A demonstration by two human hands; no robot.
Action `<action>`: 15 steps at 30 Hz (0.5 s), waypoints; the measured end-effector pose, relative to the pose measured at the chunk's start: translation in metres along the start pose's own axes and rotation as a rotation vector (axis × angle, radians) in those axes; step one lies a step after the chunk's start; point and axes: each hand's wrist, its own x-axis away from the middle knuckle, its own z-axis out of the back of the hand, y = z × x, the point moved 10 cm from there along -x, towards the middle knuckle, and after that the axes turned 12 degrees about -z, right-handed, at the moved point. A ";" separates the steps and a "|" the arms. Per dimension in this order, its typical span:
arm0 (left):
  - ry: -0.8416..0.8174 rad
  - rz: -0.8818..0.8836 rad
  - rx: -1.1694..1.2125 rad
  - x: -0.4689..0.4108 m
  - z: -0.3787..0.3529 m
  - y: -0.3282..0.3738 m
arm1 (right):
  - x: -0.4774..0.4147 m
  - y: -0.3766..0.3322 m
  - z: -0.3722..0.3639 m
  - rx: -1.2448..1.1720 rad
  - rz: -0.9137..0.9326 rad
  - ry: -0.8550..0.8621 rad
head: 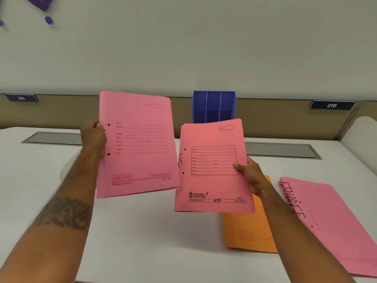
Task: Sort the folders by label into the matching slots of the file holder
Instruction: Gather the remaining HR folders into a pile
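My left hand (94,137) grips the left edge of a pink folder (138,144) held upright above the table. My right hand (250,173) grips the right edge of a second pink folder (212,166) marked "HR" on its left edge, also held up. Behind this one, at the table's back, stands the blue file holder (213,106) with three slots; its lower part is hidden by the folder. An orange folder (247,231) lies flat under my right forearm. To its right lies a stack of pink folders (334,221) marked "FINANCE".
A white table (142,231) carries everything. Two grey recessed cable trays (55,138) (281,150) run along its back. A tan partition behind bears number plates 215 (21,98) and 216 (332,105). Purple shapes (40,3) hang on the wall at the top left.
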 end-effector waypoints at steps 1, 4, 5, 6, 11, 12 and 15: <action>-0.050 0.023 0.042 0.004 -0.011 0.003 | 0.000 0.001 -0.005 -0.005 0.002 -0.009; -0.180 0.103 0.192 0.031 -0.051 0.008 | 0.003 0.001 -0.019 -0.025 0.004 -0.037; -0.205 0.132 0.223 0.042 -0.062 0.007 | 0.004 0.000 -0.024 -0.033 0.005 -0.046; -0.231 0.163 0.251 0.055 -0.073 0.006 | 0.005 0.000 -0.029 -0.042 0.005 -0.056; -0.377 0.240 0.312 0.107 -0.118 -0.003 | 0.011 0.001 -0.045 -0.086 -0.005 -0.099; -0.396 0.255 0.294 0.115 -0.123 -0.007 | 0.013 0.002 -0.047 -0.090 -0.006 -0.106; -0.430 0.283 0.239 0.131 -0.135 -0.019 | 0.019 0.005 -0.052 -0.120 -0.006 -0.125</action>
